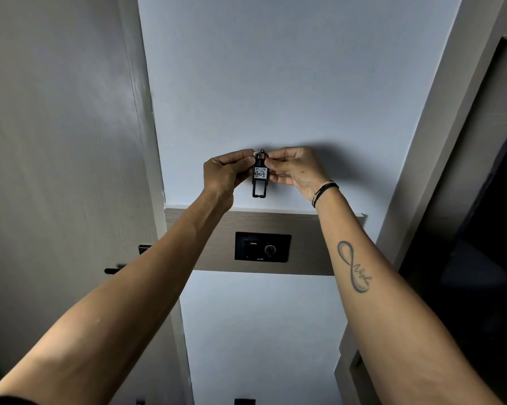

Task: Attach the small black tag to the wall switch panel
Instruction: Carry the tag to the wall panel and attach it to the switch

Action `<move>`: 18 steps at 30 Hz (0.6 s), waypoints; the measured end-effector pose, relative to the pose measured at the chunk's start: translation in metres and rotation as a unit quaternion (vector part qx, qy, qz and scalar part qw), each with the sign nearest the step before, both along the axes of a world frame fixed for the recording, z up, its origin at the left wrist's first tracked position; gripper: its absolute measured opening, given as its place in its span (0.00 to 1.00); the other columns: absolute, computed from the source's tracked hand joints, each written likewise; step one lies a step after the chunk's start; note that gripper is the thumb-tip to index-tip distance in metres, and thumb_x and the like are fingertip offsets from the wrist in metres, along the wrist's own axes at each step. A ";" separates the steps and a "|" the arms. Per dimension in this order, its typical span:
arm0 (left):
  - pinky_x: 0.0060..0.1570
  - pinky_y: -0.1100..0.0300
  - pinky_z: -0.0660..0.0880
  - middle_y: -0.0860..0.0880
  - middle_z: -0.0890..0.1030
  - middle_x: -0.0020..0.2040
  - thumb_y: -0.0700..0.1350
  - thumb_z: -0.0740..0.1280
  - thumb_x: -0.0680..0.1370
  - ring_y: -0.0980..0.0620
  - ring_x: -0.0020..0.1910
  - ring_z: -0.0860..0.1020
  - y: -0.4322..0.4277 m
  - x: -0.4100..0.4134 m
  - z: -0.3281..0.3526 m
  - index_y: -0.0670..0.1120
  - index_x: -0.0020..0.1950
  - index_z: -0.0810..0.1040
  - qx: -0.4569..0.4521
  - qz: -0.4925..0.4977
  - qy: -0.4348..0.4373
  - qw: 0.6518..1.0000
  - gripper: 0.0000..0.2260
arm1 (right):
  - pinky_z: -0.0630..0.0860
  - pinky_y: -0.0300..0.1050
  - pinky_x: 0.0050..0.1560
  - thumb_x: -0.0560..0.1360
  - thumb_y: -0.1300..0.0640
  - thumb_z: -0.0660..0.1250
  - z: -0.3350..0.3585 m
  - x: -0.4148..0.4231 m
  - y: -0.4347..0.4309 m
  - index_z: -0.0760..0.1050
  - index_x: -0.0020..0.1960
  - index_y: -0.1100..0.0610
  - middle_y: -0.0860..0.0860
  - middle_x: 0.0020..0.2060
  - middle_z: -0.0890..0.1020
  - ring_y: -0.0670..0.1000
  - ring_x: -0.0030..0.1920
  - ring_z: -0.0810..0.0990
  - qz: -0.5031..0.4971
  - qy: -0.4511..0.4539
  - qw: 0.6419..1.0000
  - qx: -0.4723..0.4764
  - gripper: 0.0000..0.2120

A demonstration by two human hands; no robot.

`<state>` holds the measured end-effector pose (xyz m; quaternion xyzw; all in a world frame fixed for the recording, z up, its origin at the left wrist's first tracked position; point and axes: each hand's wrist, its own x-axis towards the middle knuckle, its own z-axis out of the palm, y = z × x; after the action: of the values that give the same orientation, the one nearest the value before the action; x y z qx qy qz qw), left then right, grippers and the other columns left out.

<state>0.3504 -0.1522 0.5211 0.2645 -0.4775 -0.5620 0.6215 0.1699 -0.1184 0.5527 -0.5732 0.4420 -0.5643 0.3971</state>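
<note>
white wall (275, 83), one switch panel (262, 247); left hand (224, 173) and right hand (297, 168) both pinch one black tag (259, 178).

I held the small black plastic tag (259, 178) up against the pale wall (290, 83), my left hand (224, 173) pinching its top left and my right hand (297, 168) its top right. Its white label read 407. It hung above the wooden band (304, 244), well apart from the black rectangular switch panel (262, 247) set in that band.
</note>
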 end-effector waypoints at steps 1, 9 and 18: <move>0.50 0.59 0.86 0.45 0.90 0.44 0.30 0.75 0.76 0.49 0.42 0.88 -0.001 0.000 0.000 0.32 0.61 0.85 -0.003 0.002 -0.003 1.000 0.13 | 0.86 0.43 0.45 0.74 0.69 0.76 0.000 0.000 -0.001 0.84 0.55 0.65 0.54 0.42 0.86 0.49 0.39 0.85 -0.002 -0.002 1.000 -0.001 0.10; 0.54 0.57 0.86 0.44 0.89 0.46 0.30 0.75 0.76 0.46 0.47 0.87 -0.007 0.000 -0.006 0.34 0.59 0.86 -0.018 0.025 -0.034 0.999 0.12 | 0.84 0.40 0.41 0.73 0.70 0.77 -0.009 0.001 -0.006 0.84 0.49 0.61 0.53 0.39 0.85 0.49 0.36 0.83 -0.022 0.002 0.999 -0.023 0.08; 0.63 0.42 0.85 0.37 0.89 0.50 0.34 0.78 0.73 0.36 0.53 0.89 -0.011 0.006 -0.068 0.36 0.56 0.89 -0.026 0.117 -0.147 0.982 0.11 | 0.85 0.38 0.36 0.72 0.71 0.77 -0.069 0.016 -0.018 0.83 0.51 0.68 0.55 0.38 0.84 0.49 0.36 0.83 -0.083 0.048 0.995 -0.011 0.09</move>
<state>0.3569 -0.1628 0.4536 0.3819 -0.5437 -0.4281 0.6126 0.1855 -0.1361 0.4837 -0.5655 0.5003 -0.5720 0.3204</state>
